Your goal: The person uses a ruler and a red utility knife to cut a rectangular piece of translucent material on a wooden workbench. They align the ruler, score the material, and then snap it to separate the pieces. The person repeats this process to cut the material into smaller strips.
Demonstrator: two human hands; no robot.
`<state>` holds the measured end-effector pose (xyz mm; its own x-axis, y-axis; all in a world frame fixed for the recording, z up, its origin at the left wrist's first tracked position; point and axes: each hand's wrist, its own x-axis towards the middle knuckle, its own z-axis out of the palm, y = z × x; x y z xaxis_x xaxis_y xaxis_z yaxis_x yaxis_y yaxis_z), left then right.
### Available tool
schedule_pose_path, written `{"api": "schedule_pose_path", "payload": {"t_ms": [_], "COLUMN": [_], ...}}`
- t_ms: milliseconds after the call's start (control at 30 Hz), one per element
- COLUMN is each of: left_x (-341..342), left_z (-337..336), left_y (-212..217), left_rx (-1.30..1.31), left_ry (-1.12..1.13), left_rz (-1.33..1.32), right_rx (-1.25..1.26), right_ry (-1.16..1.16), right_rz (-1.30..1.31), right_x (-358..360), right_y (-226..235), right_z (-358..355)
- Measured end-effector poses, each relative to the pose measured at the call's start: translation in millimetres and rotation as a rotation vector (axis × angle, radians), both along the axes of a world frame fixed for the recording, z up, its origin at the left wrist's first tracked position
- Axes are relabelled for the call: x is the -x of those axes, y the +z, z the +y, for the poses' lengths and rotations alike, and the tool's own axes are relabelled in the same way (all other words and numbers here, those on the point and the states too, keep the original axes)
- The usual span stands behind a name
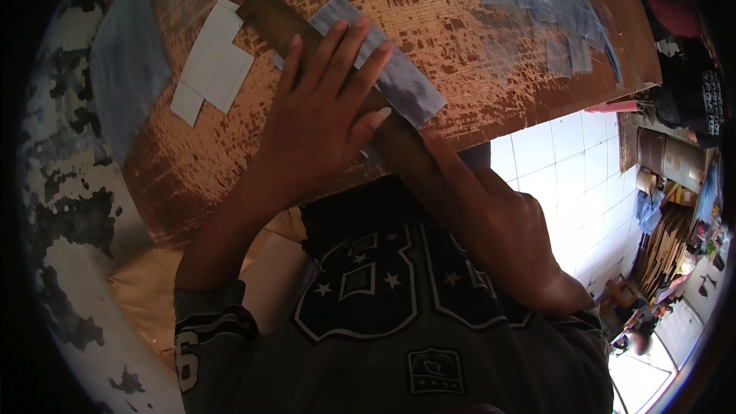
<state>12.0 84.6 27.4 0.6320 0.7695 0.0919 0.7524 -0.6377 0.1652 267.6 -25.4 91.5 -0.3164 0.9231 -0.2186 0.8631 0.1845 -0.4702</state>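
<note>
Worn board (491, 54): left hand (322, 115) flat, fingers spread, on one ruler (337, 84); right hand (506, 238) grips it.

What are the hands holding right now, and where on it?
The left hand presses flat on the middle of a long wooden ruler laid over a grey fabric strip. The right hand grips the ruler's near end.

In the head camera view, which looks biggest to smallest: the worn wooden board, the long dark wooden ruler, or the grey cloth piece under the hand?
1. worn wooden board
2. dark wooden ruler, partly hidden by the left hand
3. grey cloth piece; partly covered, so its rank against the ruler is unsure.
</note>
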Motion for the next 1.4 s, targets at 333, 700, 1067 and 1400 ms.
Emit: {"api": "schedule_pose_path", "payload": {"t_ms": [333, 700, 1067, 1400], "left_x": [0, -1, 1, 0], "left_z": [3, 0, 1, -1], "left_y": [-1, 0, -4, -2], "left_rx": [-0.006, 0.005, 0.005, 0.023], "left_ry": [-0.022, 0.008, 0.005, 0.017], "left_rz": [-0.015, -0.049, -0.078, -0.042], "right_rx": [0.083, -0.2, -0.822, -0.928], "right_ry": [-0.029, -0.471, -0.205, -0.205], "right_rz": [0.001, 0.279, 0.096, 0.067], "right_x": [-15, -26, -40, -43], "right_y": [8, -7, -60, -50], "right_z": [-18, 35, 215, 168]}}
